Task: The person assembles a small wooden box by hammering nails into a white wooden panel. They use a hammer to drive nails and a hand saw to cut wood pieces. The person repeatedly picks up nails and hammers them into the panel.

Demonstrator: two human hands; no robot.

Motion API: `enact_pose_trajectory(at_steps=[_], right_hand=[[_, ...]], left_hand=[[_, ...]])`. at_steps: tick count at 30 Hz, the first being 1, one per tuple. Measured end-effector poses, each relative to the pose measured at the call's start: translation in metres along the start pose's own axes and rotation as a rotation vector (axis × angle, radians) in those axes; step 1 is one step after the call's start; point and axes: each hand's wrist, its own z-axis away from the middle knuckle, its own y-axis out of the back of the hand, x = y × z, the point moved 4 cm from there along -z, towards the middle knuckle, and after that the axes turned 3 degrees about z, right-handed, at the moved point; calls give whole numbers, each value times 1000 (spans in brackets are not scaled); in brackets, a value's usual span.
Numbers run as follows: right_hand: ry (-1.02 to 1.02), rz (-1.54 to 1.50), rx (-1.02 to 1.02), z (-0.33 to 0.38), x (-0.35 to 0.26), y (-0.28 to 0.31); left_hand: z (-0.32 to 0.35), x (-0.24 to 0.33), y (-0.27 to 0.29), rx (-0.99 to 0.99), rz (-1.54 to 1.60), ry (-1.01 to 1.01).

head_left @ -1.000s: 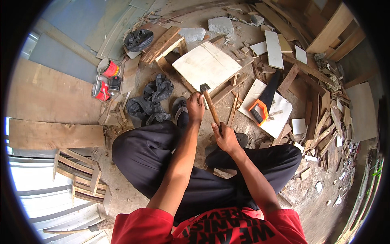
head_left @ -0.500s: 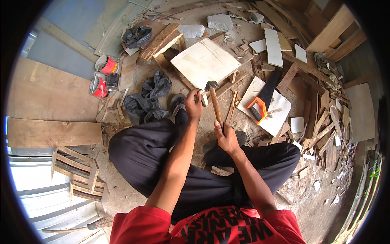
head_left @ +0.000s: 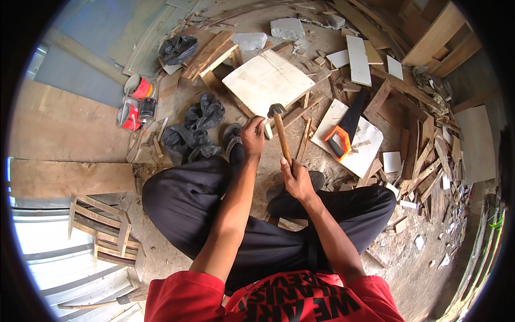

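My right hand (head_left: 296,180) is wrapped round the wooden handle of a hammer (head_left: 282,137). Its dark head is over the near corner of a white board (head_left: 268,78), which lies on a low wooden frame (head_left: 268,131). At that same corner my left hand (head_left: 252,137) is closed in a pinch, just left of the hammer head. Whatever is between those fingers is too small to make out.
Right of the hammer, a handsaw (head_left: 346,131) with an orange handle lies on another white board (head_left: 373,145). Wood scraps (head_left: 426,166) pile up farther right. Black plastic bags (head_left: 196,129) and paint cans (head_left: 129,115) stand at the left, near a wooden stool (head_left: 217,56).
The view has shifted very slightly. The hammer head stays above the board's near corner, and both hands keep almost the same places and grips.
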Motion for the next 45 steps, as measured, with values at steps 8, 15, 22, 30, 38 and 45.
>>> enact_pose_trajectory(at_steps=[8, 15, 22, 30, 38, 45], right_hand=[[111, 101, 73, -10, 0, -2], [137, 155, 62, -11, -6, -1], [175, 112, 82, -9, -16, 0], [146, 148, 85, -11, -20, -1], [147, 168, 83, -8, -10, -3], [143, 156, 79, -9, -15, -4]], left_hand=[[3, 0, -5, 48, 0, 57], [6, -7, -4, 48, -47, 92], [6, -3, -3, 109, -45, 33], [7, -13, -2, 92, -18, 47], [8, -9, -3, 86, -17, 96], [4, -6, -2, 99, -9, 74]])
